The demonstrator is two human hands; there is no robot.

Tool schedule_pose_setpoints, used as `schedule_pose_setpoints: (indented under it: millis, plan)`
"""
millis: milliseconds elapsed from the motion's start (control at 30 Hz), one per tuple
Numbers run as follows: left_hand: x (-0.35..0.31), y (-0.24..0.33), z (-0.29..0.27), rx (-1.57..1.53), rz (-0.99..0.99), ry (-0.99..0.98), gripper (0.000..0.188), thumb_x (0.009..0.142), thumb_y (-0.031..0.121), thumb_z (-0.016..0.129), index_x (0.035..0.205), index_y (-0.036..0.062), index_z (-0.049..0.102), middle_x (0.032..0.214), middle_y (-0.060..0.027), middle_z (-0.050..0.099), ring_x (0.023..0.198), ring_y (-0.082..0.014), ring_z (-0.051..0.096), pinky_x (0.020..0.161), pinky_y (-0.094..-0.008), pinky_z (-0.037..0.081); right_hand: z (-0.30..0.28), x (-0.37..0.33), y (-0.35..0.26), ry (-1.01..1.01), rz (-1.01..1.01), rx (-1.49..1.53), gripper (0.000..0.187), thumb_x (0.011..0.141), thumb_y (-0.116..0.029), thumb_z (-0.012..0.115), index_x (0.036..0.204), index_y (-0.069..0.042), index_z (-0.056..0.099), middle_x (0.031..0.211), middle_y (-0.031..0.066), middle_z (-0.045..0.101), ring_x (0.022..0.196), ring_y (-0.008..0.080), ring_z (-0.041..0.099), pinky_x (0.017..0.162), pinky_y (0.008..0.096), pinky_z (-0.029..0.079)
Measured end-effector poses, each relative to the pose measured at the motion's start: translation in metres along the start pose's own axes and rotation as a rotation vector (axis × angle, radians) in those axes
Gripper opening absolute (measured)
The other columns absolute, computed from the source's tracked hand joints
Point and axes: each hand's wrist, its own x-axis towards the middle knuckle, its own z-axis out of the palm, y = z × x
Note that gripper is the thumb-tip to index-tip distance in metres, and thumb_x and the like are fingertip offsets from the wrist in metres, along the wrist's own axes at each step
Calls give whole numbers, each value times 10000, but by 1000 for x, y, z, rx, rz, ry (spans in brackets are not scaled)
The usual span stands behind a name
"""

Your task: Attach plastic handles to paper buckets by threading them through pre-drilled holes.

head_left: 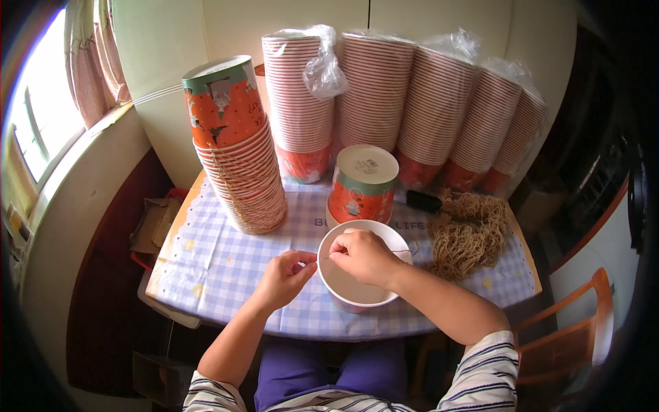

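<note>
A round paper bucket (357, 303) with a white inside stands upright, mouth up, near the table's front edge. Over its mouth, my right hand (365, 255) reaches to the inner left wall, thumb and fingers pinched on what looks like a thin cord. Part of a thin dark cord (401, 251) shows by the right inner wall, running behind that hand. Just outside the left rim, my left hand (287, 276) is closed in a pinch; whatever is between its fingertips is too small to make out. Directly behind stands an upside-down orange and green paper bucket (364, 185).
At left rises a tall stack of buckets (237, 158) with twine hanging along it. Several plastic-wrapped bucket stacks (374, 89) line the back. Tangled brown twine (470, 230) lies at right beside a black object (423, 202). A wooden chair (566, 336) stands at right.
</note>
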Motion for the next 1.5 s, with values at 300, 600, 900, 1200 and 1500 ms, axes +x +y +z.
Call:
schedule_pose_setpoints:
  millis: [300,600,900,1200,1500]
  plan:
    - [5,-7,2,-56,-25,16,225,879,159,649,1031,-6,672,896,-94,653,697,-104,583,628,-261,482,4,3,0,12,-19,17,130,799,-151,652,802,-22,670,864,146,640,786,284,641,720,382,501]
    - [7,-5,-1,-36,0,3,229,873,153,649,1037,-5,667,903,-99,655,718,-118,601,653,-268,495,5,3,-6,2,6,-18,128,793,-152,655,800,-26,679,873,154,648,801,292,647,732,391,501]
    - [10,20,-3,275,63,-31,187,851,129,625,967,-13,664,778,-86,671,706,-153,631,641,-302,506,9,5,0,-42,3,54,164,821,-166,641,887,-21,682,869,138,670,804,253,658,720,366,506]
    - [-20,-15,-31,-854,-403,-221,93,897,100,554,886,13,585,906,-129,660,790,-215,664,779,-341,535,-51,-53,-56,-146,-74,-1,216,833,-228,667,918,-37,611,774,130,630,724,278,644,667,384,505]
    - [-76,-45,-15,-1256,-168,-463,169,938,206,491,911,92,612,1117,-173,606,1069,-288,595,985,-440,415,21,-118,-53,62,-383,-228,125,749,-89,725,832,-50,640,773,58,593,651,237,628,581,322,515]
